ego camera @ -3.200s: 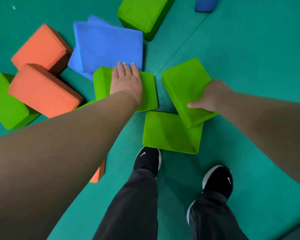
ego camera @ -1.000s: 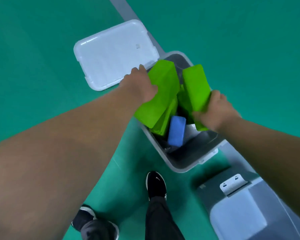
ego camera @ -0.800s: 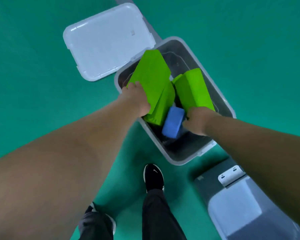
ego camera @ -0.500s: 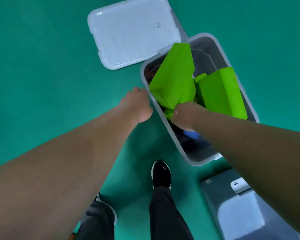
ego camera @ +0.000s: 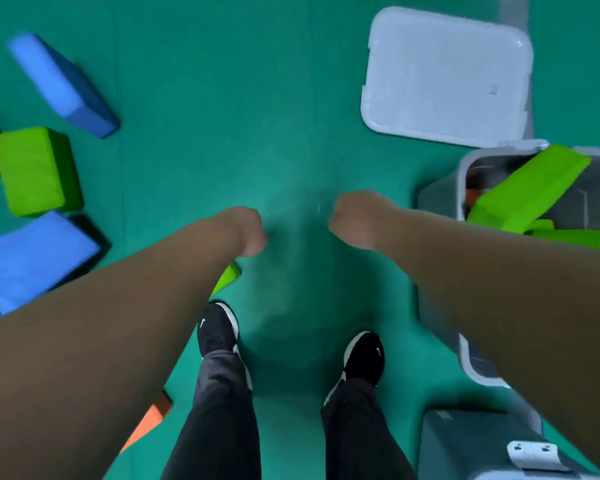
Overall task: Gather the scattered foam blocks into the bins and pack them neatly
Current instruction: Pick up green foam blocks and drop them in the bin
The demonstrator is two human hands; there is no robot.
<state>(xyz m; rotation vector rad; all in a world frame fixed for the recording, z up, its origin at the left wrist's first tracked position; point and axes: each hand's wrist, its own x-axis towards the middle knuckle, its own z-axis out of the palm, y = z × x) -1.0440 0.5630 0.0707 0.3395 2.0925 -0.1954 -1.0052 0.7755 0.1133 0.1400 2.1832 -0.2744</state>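
Note:
My left hand (ego camera: 246,233) and my right hand (ego camera: 355,220) hang over bare green floor, side by side and holding nothing, fingers loosely curled downward. The grey bin (ego camera: 463,181) stands at the right, beyond my right forearm. A green foam block (ego camera: 527,188) leans slanted across its top and a second green block (ego camera: 582,237) lies beside it. On the floor at the left lie a blue block (ego camera: 59,84), a green block (ego camera: 32,168) and another blue block (ego camera: 32,254). A green corner (ego camera: 227,277) shows under my left arm.
The bin's white lid (ego camera: 444,74) lies flat on the floor behind the bin. A second grey bin (ego camera: 482,441) with a white latch sits at the bottom right. An orange block (ego camera: 149,417) pokes out under my left arm. My two black shoes stand mid-floor.
Both hands let go of the green blocks inside the bin and drew back over the floor. My view swung left, bringing the scattered blocks into sight.

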